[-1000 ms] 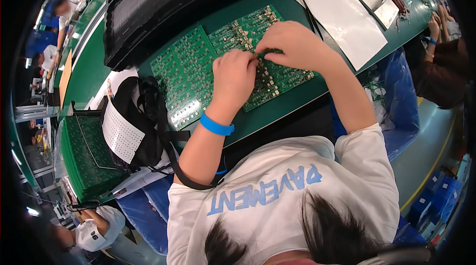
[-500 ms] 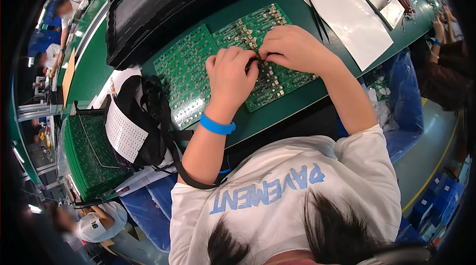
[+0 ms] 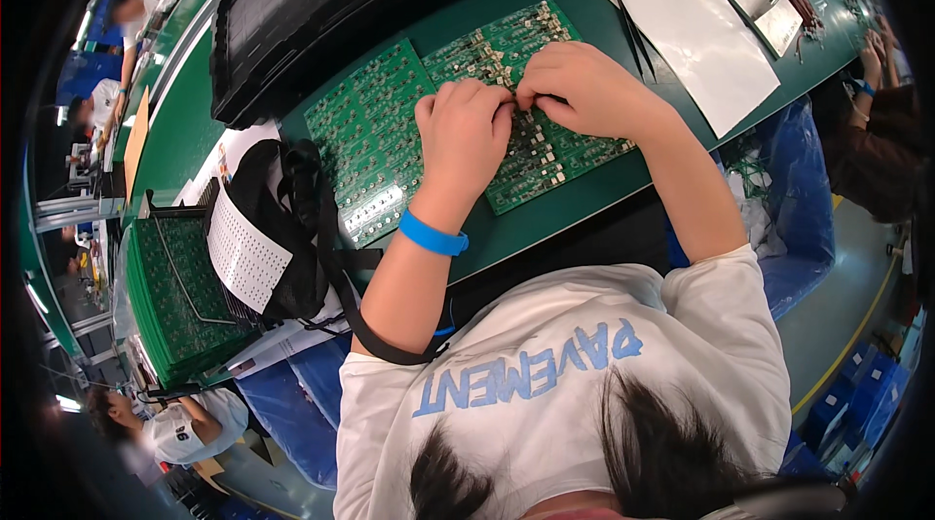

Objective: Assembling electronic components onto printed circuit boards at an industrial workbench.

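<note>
- In the head view, a left hand (image 3: 466,130) with thumb and fingertips drawn narrowly together; cannot tell whether pinched on any small part.
- Just beside it, a right hand (image 3: 581,90) with thumb and forefinger curled close, only a narrow gap between; again, impossible to tell what, if anything, is held.
- Directly beneath both hands, flat on the green table (image 3: 560,226), a populated circuit board (image 3: 516,174): bright green, roughly rectangular, densely covered with small parts, partly hidden by the fingers.
- Across it, rows of cream connectors (image 3: 560,169), showing beyond and on the near side of the hands; close below the fingertips, a darker band of parts.
- Left of the left hand, a second green board (image 3: 375,121), dotted with small pale spots and glossy at its near end.
- Beyond the right hand, to its right, dark tweezers (image 3: 635,33) beside white paper (image 3: 696,48).
</note>
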A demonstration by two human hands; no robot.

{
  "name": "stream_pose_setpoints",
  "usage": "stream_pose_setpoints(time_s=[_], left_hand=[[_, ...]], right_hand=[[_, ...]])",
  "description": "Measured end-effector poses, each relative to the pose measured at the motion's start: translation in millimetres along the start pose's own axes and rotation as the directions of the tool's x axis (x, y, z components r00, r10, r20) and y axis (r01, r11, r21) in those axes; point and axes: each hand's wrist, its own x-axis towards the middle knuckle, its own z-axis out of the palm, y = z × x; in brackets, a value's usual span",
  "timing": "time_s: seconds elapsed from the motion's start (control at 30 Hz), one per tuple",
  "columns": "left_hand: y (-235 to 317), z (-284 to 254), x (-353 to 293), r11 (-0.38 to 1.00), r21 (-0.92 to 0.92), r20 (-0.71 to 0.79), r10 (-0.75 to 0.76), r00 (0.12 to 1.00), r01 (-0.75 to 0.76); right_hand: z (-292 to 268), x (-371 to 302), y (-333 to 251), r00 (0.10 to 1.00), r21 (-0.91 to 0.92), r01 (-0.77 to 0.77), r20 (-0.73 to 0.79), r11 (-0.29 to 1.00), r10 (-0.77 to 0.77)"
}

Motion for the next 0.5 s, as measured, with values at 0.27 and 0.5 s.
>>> stream_pose_setpoints(time_s=[0.27,0.5], left_hand=[[7.7,-1.4,1.1,0.975,0.205,-0.004,0.087,0.996,-0.085],[6.7,0.0,2.3,0.970,0.222,0.021,0.095,0.995,-0.098]], right_hand=[[-3.7,0.3,-1.5,0.999,-0.013,-0.022,0.042,1.000,0.022],[-0.1,1.1,-1.7,0.994,0.033,-0.104,-0.020,0.994,0.105]])
